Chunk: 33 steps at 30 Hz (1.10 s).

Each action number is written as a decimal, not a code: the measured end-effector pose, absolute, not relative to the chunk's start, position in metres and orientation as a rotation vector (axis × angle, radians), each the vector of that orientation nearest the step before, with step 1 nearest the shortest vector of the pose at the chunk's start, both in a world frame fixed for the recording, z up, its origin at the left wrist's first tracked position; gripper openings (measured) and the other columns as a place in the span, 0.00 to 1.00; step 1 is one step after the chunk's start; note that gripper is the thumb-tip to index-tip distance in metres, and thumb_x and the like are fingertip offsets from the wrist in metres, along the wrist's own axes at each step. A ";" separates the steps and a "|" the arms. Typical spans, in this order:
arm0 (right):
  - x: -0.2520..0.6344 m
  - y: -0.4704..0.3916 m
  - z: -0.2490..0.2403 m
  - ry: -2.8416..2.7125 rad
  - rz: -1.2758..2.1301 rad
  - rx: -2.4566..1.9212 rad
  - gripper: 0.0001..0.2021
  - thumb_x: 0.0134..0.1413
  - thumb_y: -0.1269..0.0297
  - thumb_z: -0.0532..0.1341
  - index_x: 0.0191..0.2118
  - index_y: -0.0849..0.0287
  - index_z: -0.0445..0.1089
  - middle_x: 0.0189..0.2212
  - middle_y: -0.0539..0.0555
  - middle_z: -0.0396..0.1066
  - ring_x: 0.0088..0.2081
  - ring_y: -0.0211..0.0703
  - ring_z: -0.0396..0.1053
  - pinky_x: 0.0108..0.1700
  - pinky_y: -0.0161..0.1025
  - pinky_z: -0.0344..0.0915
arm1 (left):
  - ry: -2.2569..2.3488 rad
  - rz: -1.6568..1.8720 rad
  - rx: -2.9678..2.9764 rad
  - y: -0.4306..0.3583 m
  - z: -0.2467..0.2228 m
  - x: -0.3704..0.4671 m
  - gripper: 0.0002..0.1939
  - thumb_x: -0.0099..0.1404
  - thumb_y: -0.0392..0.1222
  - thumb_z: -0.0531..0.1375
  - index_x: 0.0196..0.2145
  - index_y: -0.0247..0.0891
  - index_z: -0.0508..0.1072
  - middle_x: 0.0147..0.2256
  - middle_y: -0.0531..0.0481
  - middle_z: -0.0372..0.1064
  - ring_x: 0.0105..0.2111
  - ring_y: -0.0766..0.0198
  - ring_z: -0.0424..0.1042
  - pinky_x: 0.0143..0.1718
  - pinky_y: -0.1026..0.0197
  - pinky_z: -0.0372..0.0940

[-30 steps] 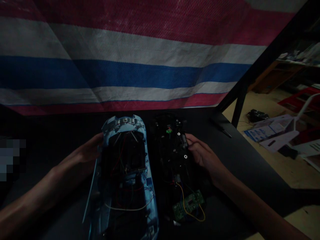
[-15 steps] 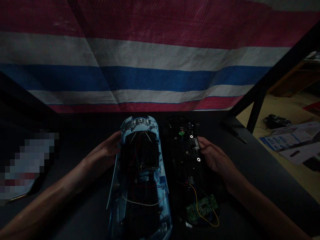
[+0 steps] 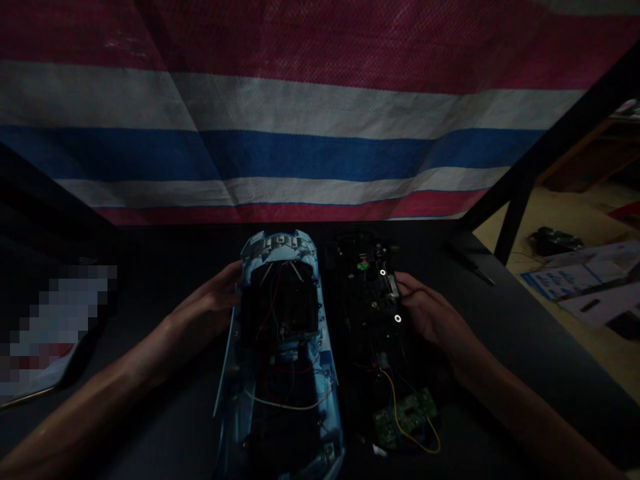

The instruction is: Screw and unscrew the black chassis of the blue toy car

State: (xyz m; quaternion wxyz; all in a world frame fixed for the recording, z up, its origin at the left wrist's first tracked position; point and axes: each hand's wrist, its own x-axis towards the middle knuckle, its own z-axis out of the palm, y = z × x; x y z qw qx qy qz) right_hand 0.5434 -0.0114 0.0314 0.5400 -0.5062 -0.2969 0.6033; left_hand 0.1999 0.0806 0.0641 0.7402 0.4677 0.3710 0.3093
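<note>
A light blue toy car body shell (image 3: 327, 360) lies upside down on the dark table, its inside and thin wires showing. My left hand (image 3: 217, 297) is against its left side, the fingertips hidden behind the shell. Close on the right lies a black car chassis (image 3: 363, 307) with screws and a small green part. My right hand (image 3: 423, 303) holds its right edge, fingers bent round it. A green circuit board (image 3: 405, 417) with a yellow wire sits at the chassis's near end.
A screwdriver (image 3: 477, 267) lies at the table's right edge. Behind the dark table (image 3: 525, 347) hangs a striped red, white and blue sheet (image 3: 300, 157). A blurred-out panel (image 3: 65, 333) is at the left. Papers (image 3: 565, 280) lie on the floor at the right.
</note>
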 end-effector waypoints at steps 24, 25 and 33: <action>0.548 -0.012 0.035 -0.754 1.401 -1.346 0.23 0.54 0.60 0.70 0.57 0.48 0.79 0.52 0.52 0.83 0.46 0.51 0.80 0.44 0.42 0.73 | 0.783 0.715 1.057 0.079 0.060 0.203 0.29 0.69 0.45 0.61 0.67 0.48 0.71 0.66 0.47 0.73 0.68 0.33 0.65 0.63 0.36 0.66; 0.548 -0.012 0.036 -0.763 1.399 -1.353 0.23 0.55 0.60 0.70 0.57 0.49 0.79 0.51 0.52 0.83 0.45 0.51 0.80 0.44 0.42 0.73 | 0.783 0.715 1.056 0.078 0.061 0.203 0.29 0.70 0.45 0.61 0.68 0.48 0.71 0.66 0.46 0.73 0.68 0.33 0.65 0.63 0.35 0.66; 0.550 -0.011 0.037 -0.768 1.410 -1.387 0.28 0.54 0.58 0.69 0.63 0.50 0.76 0.49 0.53 0.84 0.43 0.54 0.82 0.40 0.44 0.72 | 0.787 0.698 1.051 0.079 0.061 0.201 0.30 0.70 0.45 0.62 0.68 0.47 0.70 0.66 0.45 0.73 0.67 0.35 0.67 0.61 0.39 0.69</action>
